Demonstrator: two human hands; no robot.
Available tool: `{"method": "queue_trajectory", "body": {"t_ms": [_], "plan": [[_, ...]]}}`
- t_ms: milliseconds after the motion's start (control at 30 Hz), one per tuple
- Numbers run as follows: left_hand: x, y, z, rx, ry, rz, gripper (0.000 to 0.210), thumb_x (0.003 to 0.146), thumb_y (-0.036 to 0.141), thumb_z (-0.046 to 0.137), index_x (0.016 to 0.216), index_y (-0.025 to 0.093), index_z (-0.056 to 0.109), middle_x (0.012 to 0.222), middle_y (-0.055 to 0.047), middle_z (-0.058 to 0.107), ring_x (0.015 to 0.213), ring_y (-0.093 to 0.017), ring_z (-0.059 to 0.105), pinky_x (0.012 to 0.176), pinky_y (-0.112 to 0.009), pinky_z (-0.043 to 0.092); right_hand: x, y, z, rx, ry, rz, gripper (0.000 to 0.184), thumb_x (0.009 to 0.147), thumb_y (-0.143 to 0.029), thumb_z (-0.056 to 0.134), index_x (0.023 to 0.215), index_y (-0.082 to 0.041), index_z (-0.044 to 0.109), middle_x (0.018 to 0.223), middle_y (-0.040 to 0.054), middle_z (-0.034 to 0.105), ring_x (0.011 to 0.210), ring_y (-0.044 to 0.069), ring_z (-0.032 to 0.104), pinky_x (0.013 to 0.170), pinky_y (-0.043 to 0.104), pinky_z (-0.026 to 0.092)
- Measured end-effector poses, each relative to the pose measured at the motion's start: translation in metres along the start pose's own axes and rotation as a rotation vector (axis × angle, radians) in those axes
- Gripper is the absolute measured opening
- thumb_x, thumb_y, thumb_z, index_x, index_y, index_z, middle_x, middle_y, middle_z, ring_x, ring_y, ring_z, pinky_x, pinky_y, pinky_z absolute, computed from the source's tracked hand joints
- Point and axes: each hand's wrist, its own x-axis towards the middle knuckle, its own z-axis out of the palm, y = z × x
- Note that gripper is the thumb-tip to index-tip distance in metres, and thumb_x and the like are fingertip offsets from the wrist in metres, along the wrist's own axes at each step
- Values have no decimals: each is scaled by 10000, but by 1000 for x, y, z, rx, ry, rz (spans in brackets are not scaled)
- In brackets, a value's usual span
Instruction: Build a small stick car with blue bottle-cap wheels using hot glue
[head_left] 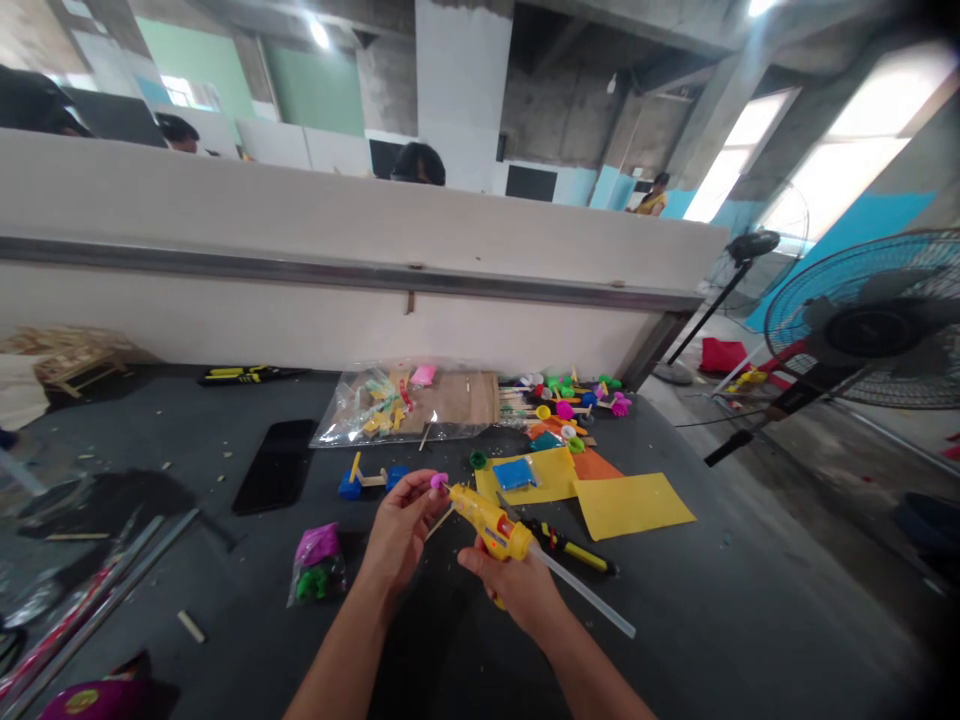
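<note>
My right hand (517, 590) is wrapped round a yellow hot glue gun (491, 525), with a long clear glue stick (592, 595) sticking out of its back. The fingers of my left hand (401, 530) pinch a small purple piece (439, 481) right at the gun's nozzle. A thin wooden stick (439, 522) shows beside those fingers; whether they hold it I cannot tell. Just behind my left hand lies a small build with blue ends and wooden sticks (371, 480). A black and yellow cutter (577, 552) lies beyond the glue gun.
Yellow sheets (634, 507) and a blue packet (516, 474) lie to the right. Farther back are colourful caps and sticks (562, 400) and a clear bag of parts (397, 405). A phone (276, 465) and a bagged clay packet (318, 562) sit left. A fan (862, 325) stands right.
</note>
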Motion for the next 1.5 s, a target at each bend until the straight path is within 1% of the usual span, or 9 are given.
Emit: {"method": "queue_trajectory", "body": {"t_ms": [67, 133, 300, 467, 567, 767, 967, 1300, 1500], "plan": [[0, 0, 0, -7, -2, 4, 284, 608, 161, 799, 857, 167, 663, 875, -13, 700, 759, -96, 645, 718, -194, 527, 0, -1, 0, 44, 4, 78, 340, 584, -435, 742, 634, -189, 514, 387, -91, 400, 344, 61, 341, 347, 191, 271], [0, -1, 0, -11, -4, 5, 282, 609, 163, 801, 854, 166, 663, 875, -14, 698, 761, -96, 644, 722, -197, 529, -1, -4, 1, 75, 7, 108, 355, 555, -424, 760, 625, -190, 502, 388, -98, 397, 341, 54, 333, 351, 190, 265], [0, -1, 0, -6, -11, 7, 261, 626, 172, 793, 852, 168, 661, 867, -9, 694, 758, -95, 642, 718, -196, 527, -3, -10, 1, 65, -13, 112, 362, 550, -419, 764, 600, -191, 488, 375, -101, 393, 328, 51, 333, 353, 194, 266], [1, -2, -1, -9, -15, 3, 264, 616, 177, 800, 841, 164, 662, 849, -4, 692, 742, -87, 637, 707, -183, 519, -3, -4, 1, 65, 33, 109, 341, 561, -396, 761, 626, -188, 498, 404, -97, 420, 332, 50, 344, 350, 191, 267], [1, -3, -2, -13, -19, 3, 267, 618, 184, 801, 845, 161, 662, 848, -8, 690, 745, -92, 639, 708, -190, 521, -2, -1, 2, 72, 38, 107, 331, 565, -380, 756, 633, -185, 498, 414, -99, 421, 332, 45, 343, 346, 186, 262], [1, -3, -2, -13, -30, -12, 278, 610, 188, 807, 845, 152, 663, 840, -13, 687, 736, -92, 637, 700, -192, 524, -2, -4, 3, 87, 74, 142, 352, 525, -385, 771, 619, -182, 499, 400, -101, 421, 323, 41, 331, 339, 187, 258], [0, -2, -1, -10, -33, -17, 289, 596, 196, 815, 839, 155, 663, 812, -12, 691, 735, -105, 647, 716, -208, 526, 0, -1, -3, 25, 38, 89, 322, 577, -380, 752, 612, -184, 498, 402, -92, 426, 332, 48, 354, 347, 188, 270], [3, -4, -4, -18, -21, 18, 253, 622, 193, 798, 837, 160, 669, 855, -5, 688, 762, -87, 633, 725, -189, 520, 0, 1, -1, 51, 62, 147, 346, 552, -368, 768, 647, -188, 489, 409, -104, 421, 327, 44, 338, 338, 188, 268], [3, -4, -3, -21, -12, 24, 254, 621, 198, 799, 837, 162, 671, 830, -3, 683, 741, -86, 629, 703, -184, 519, 1, 5, -1, 21, 37, 143, 330, 576, -380, 763, 645, -178, 511, 411, -94, 426, 339, 45, 349, 349, 181, 277]]}}
